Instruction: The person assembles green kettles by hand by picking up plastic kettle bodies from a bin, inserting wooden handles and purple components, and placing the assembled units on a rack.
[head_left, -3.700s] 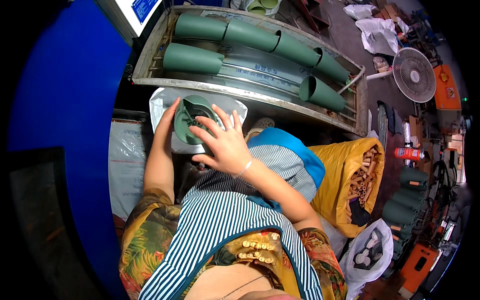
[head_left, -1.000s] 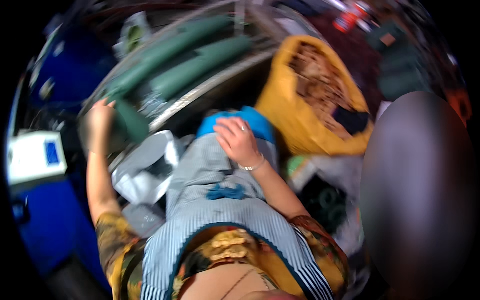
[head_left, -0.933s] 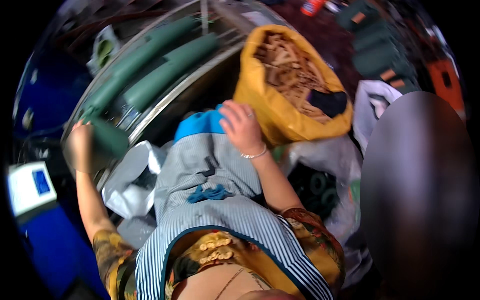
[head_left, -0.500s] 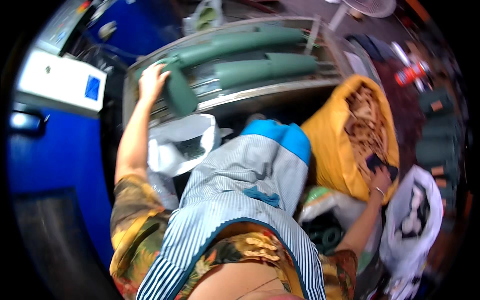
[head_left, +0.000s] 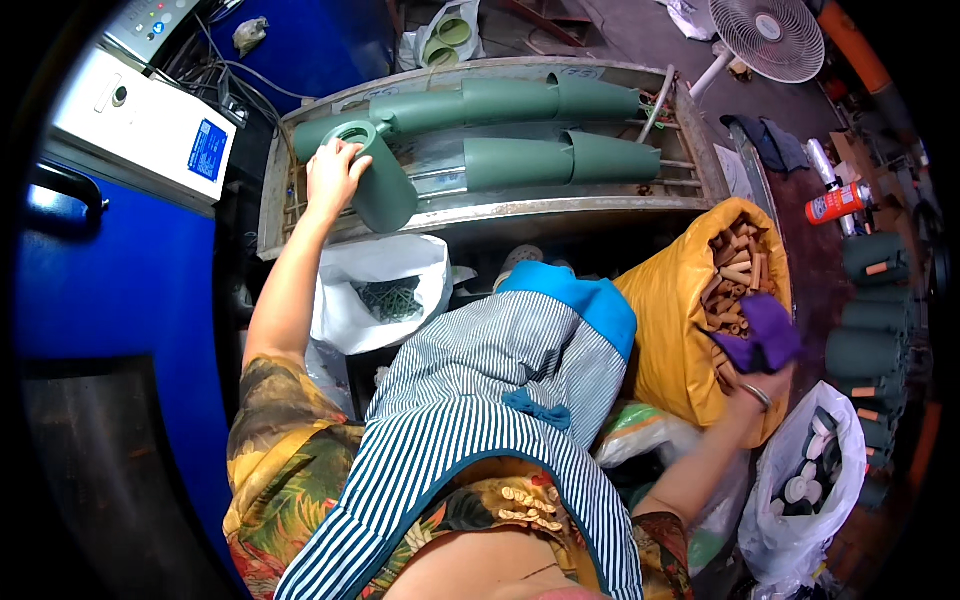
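My left hand (head_left: 338, 178) grips the rim of a tapered green plastic cylinder (head_left: 384, 195) with an open round top, tilted at the left end of a shallow metal-framed tray (head_left: 500, 208). Similar green cylinders (head_left: 515, 165) lie nested end to end in two rows inside the tray. On the right, my right hand (head_left: 765, 383) is closed on a purple cloth (head_left: 757, 335) over the mouth of a yellow sack (head_left: 655, 320). Brown tube-shaped pieces (head_left: 740, 270) fill that sack. The cloth hides part of the fingers.
A white bag (head_left: 385, 262) with thin dark green pieces stands below the tray. Beside the yellow sack is a white plastic bag (head_left: 790, 540) of dark and pale parts. Several green cylinders (head_left: 865, 350) stand at far right. A white machine (head_left: 130, 130) is at left, a fan (head_left: 768, 35) at back right.
The view has shifted slightly. My right hand has lifted the purple cloth a little out of the sack's mouth. My left hand still holds the green cylinder by its rim.
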